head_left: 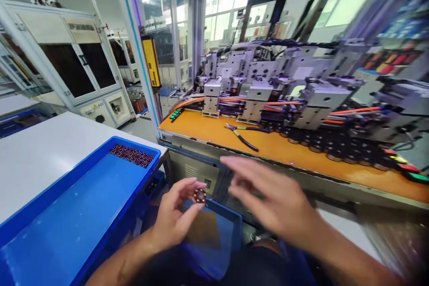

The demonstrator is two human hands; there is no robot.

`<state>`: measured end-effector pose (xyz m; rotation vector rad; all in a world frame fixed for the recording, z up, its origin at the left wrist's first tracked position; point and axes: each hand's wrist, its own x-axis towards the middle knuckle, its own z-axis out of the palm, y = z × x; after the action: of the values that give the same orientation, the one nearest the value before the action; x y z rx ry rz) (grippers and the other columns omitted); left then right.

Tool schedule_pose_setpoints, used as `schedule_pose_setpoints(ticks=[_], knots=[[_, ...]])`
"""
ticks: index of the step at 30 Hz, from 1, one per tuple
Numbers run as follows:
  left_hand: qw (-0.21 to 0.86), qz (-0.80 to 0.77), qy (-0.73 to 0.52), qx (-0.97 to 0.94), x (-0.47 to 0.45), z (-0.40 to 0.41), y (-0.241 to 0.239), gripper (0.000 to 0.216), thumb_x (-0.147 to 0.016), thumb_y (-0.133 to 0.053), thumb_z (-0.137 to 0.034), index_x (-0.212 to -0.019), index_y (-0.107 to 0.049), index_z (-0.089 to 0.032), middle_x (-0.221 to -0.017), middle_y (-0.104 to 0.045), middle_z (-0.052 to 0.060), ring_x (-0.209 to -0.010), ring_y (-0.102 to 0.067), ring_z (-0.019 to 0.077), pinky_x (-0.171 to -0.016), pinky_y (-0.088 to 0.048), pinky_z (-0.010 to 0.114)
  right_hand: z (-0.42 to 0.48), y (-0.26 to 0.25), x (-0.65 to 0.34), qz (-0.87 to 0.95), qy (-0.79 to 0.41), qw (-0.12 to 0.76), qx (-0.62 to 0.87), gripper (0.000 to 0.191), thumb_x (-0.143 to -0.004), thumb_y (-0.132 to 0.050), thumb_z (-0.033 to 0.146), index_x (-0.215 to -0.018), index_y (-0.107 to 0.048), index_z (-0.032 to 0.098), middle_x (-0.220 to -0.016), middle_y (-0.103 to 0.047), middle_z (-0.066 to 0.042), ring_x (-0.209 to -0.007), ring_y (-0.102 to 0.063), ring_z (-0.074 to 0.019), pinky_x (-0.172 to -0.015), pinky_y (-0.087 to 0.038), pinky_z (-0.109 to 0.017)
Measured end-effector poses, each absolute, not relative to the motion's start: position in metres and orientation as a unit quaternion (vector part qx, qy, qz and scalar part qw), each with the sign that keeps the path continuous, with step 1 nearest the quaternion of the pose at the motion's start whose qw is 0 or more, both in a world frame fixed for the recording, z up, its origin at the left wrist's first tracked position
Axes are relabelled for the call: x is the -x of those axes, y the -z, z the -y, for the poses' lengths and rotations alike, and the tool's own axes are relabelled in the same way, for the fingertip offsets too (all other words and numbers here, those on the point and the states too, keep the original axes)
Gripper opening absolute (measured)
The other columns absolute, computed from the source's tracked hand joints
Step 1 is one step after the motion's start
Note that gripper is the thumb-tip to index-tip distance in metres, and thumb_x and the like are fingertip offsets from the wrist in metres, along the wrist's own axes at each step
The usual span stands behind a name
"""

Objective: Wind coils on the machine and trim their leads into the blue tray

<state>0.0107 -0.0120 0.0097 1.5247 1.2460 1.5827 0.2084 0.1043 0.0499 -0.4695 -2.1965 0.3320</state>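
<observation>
White table: smooth, flat top at far left, bearing the tray [53, 143].
Blue tray: long, shallow plastic box with a raised rim and glossy floor; its long side runs from the near left to the far right [77, 214].
Small parts: dark and reddish, speckled with bright dots, packed in a close-set strip at the tray's far end [131, 155].
Left hand: thumb and fingertips brought together in a pinch about the rim of one ring [176, 212].
Ring: small round piece, dark at the middle, with pale, shiny studs around its edge; held above the lower bin, its broad face turned roughly toward the viewer; outline nearly circular, so a long axis cannot be told [200, 195].
Lower bin: blue plastic, straight-walled, below the hands [231, 223].
Bench: flat orange surface with a pale metal front edge, carrying squared metal blocks [211, 94].
Pliers: metal nose pointing to the far left, slim curved grips spread apart, lying on the bench [246, 139].
Right hand: blurred, half open, fingers reaching leftward and thumb standing apart; whether anything lies behind the fingers cannot be told [278, 196].
Black discs: thick, round, metal-sided, massed along the bench [335, 147].
</observation>
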Motion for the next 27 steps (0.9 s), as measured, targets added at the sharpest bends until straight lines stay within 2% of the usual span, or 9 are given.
schedule_pose_setpoints(ticks=[1, 3, 5, 8, 15, 17, 20, 23, 27], knots=[[0.286, -0.46, -0.591, -0.598, -0.012, 0.015, -0.01, 0.054, -0.086, -0.064, -0.007, -0.131, -0.053, -0.034, -0.122, -0.07, 0.006, -0.105, -0.069, 0.0151, -0.089, -0.056, 0.027, -0.084, -0.048, -0.21, 0.89, -0.116, 0.41, 0.164, 0.039, -0.095, -0.057, 0.026, -0.133, -0.058, 0.021, -0.121, -0.068, -0.01, -0.097, -0.071, -0.0231, -0.081, -0.059, -0.034], [0.276, -0.445, -0.584, -0.62, -0.013, 0.018, -0.008, 0.057, -0.087, -0.06, -0.006, -0.135, -0.049, -0.035, -0.126, -0.068, 0.007, -0.108, -0.068, 0.0164, -0.091, -0.056, 0.028, -0.058, -0.04, -0.211, 0.905, -0.116, 0.383, 0.145, 0.03, -0.094, -0.052, 0.018, -0.122, -0.065, 0.022, -0.103, -0.074, -0.008, -0.085, -0.073, -0.0226, -0.072, -0.059, -0.032], [0.299, -0.437, -0.588, -0.612, -0.013, 0.017, -0.004, 0.055, -0.088, -0.06, -0.007, -0.136, -0.049, -0.033, -0.126, -0.068, 0.008, -0.107, -0.068, 0.0173, -0.091, -0.056, 0.029, -0.047, -0.031, -0.208, 0.91, -0.17, 0.346, 0.154, 0.029, -0.094, -0.047, 0.012, -0.107, -0.07, 0.023, -0.083, -0.074, -0.004, -0.068, -0.071, -0.0183, -0.06, -0.056, -0.028], [0.369, -0.429, -0.607, -0.557, -0.014, 0.016, 0.001, 0.054, -0.083, -0.069, -0.01, -0.131, -0.051, -0.03, -0.122, -0.068, 0.009, -0.097, -0.069, 0.0156, -0.085, -0.058, 0.028, -0.045, -0.025, -0.201, 0.899, -0.279, 0.289, 0.173, 0.029, -0.095, -0.046, 0.011, -0.099, -0.072, 0.023, -0.07, -0.069, 0.001, -0.058, -0.065, -0.0126, -0.053, -0.05, -0.024], [0.378, -0.43, -0.658, -0.489, -0.005, 0.014, 0.0, 0.058, -0.075, -0.077, -0.009, -0.124, -0.053, -0.028, -0.103, -0.065, 0.002, -0.085, -0.069, 0.0109, -0.079, -0.059, 0.024, -0.033, -0.03, -0.202, 0.881, -0.361, 0.264, 0.156, 0.025, -0.097, -0.048, 0.015, -0.102, -0.072, 0.018, -0.06, -0.063, 0.002, -0.051, -0.056, -0.0098, -0.052, -0.04, -0.024], [0.362, -0.426, -0.659, -0.503, -0.002, 0.013, -0.002, 0.059, -0.076, -0.077, -0.008, -0.125, -0.053, -0.029, -0.104, -0.066, 0.002, -0.086, -0.07, 0.011, -0.079, -0.059, 0.024, -0.032, -0.029, -0.203, 0.873, -0.406, 0.238, 0.127, 0.025, -0.097, -0.049, 0.016, -0.106, -0.072, 0.019, -0.063, -0.065, 0.001, -0.053, -0.057, -0.0093, -0.055, -0.041, -0.023], [0.316, -0.432, -0.644, -0.547, -0.001, 0.015, -0.004, 0.061, -0.077, -0.075, -0.005, -0.127, -0.053, -0.031, -0.108, -0.069, 0.003, -0.091, -0.071, 0.0114, -0.081, -0.058, 0.022, -0.038, -0.029, -0.202, 0.819, -0.506, 0.212, 0.168, 0.016, -0.091, -0.065, 0.026, -0.105, -0.072, 0.02, -0.078, -0.07, 0.0, -0.066, -0.061, -0.0101, -0.065, -0.048, -0.022], [0.274, -0.431, -0.624, -0.592, -0.005, 0.019, -0.005, 0.066, -0.077, -0.073, -0.002, -0.132, -0.051, -0.031, -0.112, -0.071, 0.004, -0.096, -0.071, 0.0124, -0.084, -0.059, 0.022, -0.045, -0.031, -0.192, 0.701, -0.597, 0.282, 0.27, 0.024, -0.077, -0.079, 0.032, -0.093, -0.068, 0.019, -0.08, -0.067, -0.001, -0.069, -0.06, -0.0119, -0.065, -0.051, -0.023], [0.265, -0.399, -0.612, -0.63, -0.012, 0.021, -0.004, 0.072, -0.078, -0.071, 0.002, -0.139, -0.046, -0.03, -0.118, -0.071, 0.006, -0.099, -0.071, 0.0137, -0.088, -0.059, 0.024, -0.039, -0.021, -0.174, 0.558, -0.706, 0.339, 0.275, 0.027, -0.079, -0.076, 0.037, -0.074, -0.057, 0.018, -0.071, -0.059, 0.001, -0.066, -0.056, -0.011, -0.06, -0.046, -0.023]])
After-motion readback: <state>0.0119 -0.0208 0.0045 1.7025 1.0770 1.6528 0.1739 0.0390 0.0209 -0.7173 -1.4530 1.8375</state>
